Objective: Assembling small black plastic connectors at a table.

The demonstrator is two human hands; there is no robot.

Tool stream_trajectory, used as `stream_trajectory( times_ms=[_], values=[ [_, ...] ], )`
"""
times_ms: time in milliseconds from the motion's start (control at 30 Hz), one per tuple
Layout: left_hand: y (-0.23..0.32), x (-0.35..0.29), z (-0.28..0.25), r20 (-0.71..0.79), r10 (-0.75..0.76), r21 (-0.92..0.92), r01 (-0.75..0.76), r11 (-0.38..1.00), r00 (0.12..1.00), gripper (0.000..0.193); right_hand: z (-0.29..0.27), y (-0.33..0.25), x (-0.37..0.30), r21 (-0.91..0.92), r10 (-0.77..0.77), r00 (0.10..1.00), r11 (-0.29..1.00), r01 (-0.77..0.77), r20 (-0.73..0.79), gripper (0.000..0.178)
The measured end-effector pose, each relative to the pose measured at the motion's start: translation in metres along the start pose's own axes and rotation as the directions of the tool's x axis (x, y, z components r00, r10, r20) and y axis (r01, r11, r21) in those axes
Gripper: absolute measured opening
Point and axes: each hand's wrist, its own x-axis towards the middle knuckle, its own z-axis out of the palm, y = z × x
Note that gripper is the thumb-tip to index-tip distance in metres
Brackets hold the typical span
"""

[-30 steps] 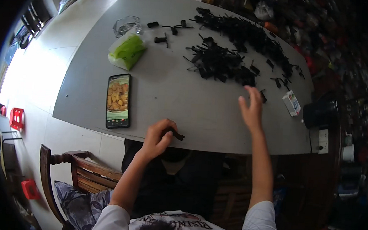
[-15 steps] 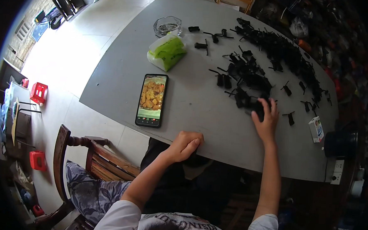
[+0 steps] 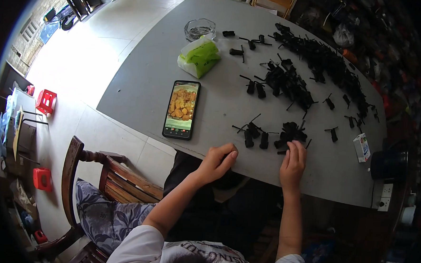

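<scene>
My left hand (image 3: 219, 159) rests at the table's near edge, its fingers curled in and nothing visible in them. Just to the right, my right hand (image 3: 292, 165) lies low on the table with its fingers stretched forward. Its fingertips touch a small cluster of black plastic parts (image 3: 292, 131), each a stubby body with a thin rod sticking out. Left of that cluster lie a few more black parts (image 3: 251, 134). Farther back is a larger heap of the same parts (image 3: 289, 83), and behind it stretches a long pile (image 3: 326, 59).
A phone (image 3: 181, 110) with food on its screen lies left of centre on the grey table (image 3: 136, 85). Beyond it are a green-and-white packet (image 3: 200, 57) and a glass ashtray (image 3: 199, 30). A small white carton (image 3: 361, 148) stands at the right. A wooden chair (image 3: 127, 179) is at my left.
My right hand has drawn back toward me. Several black parts have come away from the heap and now lie near the table's front edge. My left hand has shifted slightly.
</scene>
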Motion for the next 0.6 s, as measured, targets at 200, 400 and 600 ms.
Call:
stream_trajectory(
  times_ms=[200,400,600],
  values=[
    [0.006,-0.016,0.002,-0.037,-0.064,-0.175,0.057,0.983,0.997,0.010,-0.021,-0.021,0.005,-0.233,-0.197,0.943,0.963,0.135,-0.268,0.040],
    [0.022,-0.022,0.006,0.040,0.022,-0.112,-0.018,0.994,0.999,0.027,-0.034,-0.055,-0.007,0.699,0.152,0.988,0.705,-0.119,0.015,0.056],
    [0.045,-0.020,0.010,0.252,0.065,0.022,-0.073,0.997,0.966,0.043,-0.033,-0.091,-0.019,0.797,-0.079,0.817,0.292,-0.529,0.571,0.071]
  ],
)
